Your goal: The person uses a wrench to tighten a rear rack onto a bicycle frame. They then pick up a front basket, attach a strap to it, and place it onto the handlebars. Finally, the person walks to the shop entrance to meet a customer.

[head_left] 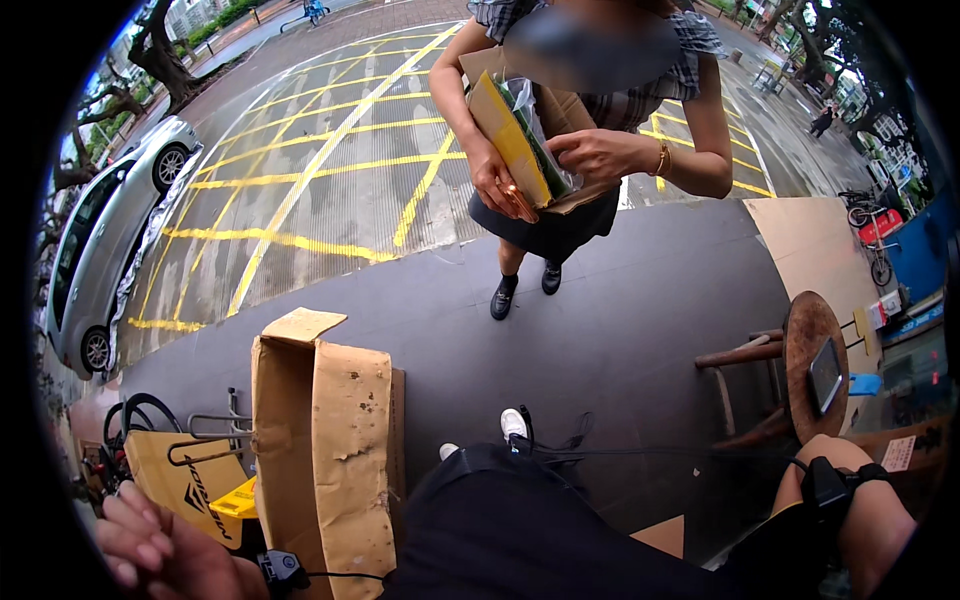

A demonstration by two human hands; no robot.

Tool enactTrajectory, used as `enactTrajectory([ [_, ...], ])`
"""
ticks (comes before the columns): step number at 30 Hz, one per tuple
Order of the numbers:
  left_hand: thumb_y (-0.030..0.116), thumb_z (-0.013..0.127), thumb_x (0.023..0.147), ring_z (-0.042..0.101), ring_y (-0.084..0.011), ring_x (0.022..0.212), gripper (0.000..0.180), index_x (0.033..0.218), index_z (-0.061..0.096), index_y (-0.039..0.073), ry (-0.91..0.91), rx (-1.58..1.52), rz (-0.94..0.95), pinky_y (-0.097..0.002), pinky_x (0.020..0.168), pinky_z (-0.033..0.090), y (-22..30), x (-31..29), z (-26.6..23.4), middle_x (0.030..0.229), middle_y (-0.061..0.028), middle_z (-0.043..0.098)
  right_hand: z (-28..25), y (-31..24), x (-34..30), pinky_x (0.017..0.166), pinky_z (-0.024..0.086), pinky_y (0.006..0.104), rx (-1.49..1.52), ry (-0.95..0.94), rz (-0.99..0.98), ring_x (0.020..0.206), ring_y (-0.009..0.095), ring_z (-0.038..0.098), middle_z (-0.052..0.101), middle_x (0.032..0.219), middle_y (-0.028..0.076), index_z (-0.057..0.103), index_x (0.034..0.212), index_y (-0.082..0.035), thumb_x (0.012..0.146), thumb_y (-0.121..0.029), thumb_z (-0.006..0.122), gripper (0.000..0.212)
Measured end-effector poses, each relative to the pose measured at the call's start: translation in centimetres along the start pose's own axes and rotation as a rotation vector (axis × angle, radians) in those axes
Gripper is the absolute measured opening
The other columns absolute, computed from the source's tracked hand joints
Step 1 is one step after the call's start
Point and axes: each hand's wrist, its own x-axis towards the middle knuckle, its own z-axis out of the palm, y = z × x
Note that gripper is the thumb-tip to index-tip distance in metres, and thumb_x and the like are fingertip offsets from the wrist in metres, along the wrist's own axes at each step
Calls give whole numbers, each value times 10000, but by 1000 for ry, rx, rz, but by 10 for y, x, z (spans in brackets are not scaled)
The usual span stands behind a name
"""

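My left hand is raised at the lower left with its fingers loosely curled and apart, and nothing shows in it. A black device is strapped to that wrist. Close by stands a tall brown cardboard box, its top flap up and its side open. At the lower right my bare right arm carries a black strapped device; the fingers of that hand do not show. Across from me a person holds an opened cardboard box with clear plastic and something green inside, plus a small orange-brown item against it.
A round wooden stool stands at the right, bearing a dark flat device. Behind my left hand are a flattened carton, a yellow item and metal bars. A silver car is parked on yellow-lined paving; a cable crosses my lap.
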Motion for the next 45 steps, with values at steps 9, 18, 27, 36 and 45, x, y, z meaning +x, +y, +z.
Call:
enactTrajectory([
  [9,40,592,848,624,-209,732,107,920,625,-33,-342,744,-1209,-307,679,490,-84,-285,-18,804,-142,639,107,48,-108,605,407,344,340,-335,705,561,245,484,508,607,82,528,679,-46,799,-175,643,210],
  [18,84,634,824,645,-203,754,235,1020,624,-46,-550,566,-1944,-315,698,516,-12,-489,-49,870,-137,678,169,8,-276,621,469,371,408,-937,1185,667,287,591,607,689,124,610,767,-7,826,-196,644,201],
  [27,82,612,863,574,-135,658,265,1092,577,-48,-265,423,-2096,-271,606,486,-24,-475,-36,790,-82,634,182,-1,-324,730,502,380,442,-1275,1420,802,311,647,670,838,163,608,964,17,850,-222,622,265],
  [36,90,608,875,598,-148,682,286,1110,567,-67,-268,393,-1989,-280,620,500,-61,-482,-39,834,-102,651,181,-23,-356,849,472,424,422,-1458,1506,979,373,609,651,992,226,583,1053,16,854,-267,612,346],
  [45,91,615,861,594,-152,674,265,1066,578,-72,-261,367,-1999,-279,604,493,-59,-480,-46,805,-94,636,182,-28,-347,760,492,396,376,-1330,1443,839,333,643,665,854,184,583,1026,37,852,-233,622,323],
])
